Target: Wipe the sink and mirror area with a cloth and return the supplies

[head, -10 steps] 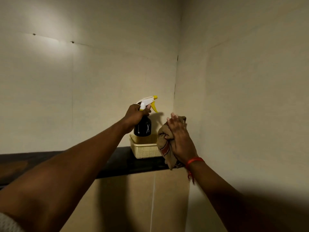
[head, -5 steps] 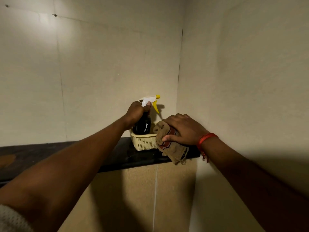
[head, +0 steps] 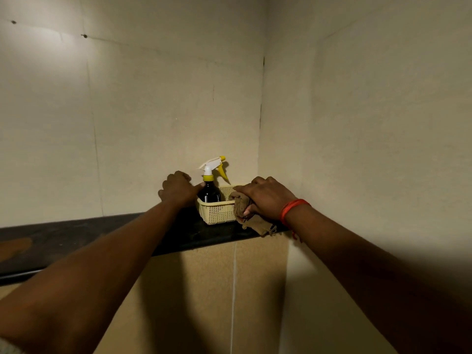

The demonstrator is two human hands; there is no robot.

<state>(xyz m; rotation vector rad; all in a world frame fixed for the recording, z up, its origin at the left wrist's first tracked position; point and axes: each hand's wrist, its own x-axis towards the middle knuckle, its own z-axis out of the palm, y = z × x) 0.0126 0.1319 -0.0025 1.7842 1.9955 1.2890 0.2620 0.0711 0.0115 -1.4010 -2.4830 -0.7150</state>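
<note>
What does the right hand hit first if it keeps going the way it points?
Probably the basket: the right hand, gripping the cloth, points left at its right rim, seemingly already touching. Depth is unclear.

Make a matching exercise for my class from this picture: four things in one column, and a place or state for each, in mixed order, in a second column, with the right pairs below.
Things
1. spray bottle
2. cloth
3. basket
4. red thread

Places or states
A. on the dark shelf, in the corner
B. tied round the right wrist
C. standing upright inside the basket
D. bunched in the right hand, over the basket's right rim

Right pairs: 1-C, 2-D, 3-A, 4-B
</note>
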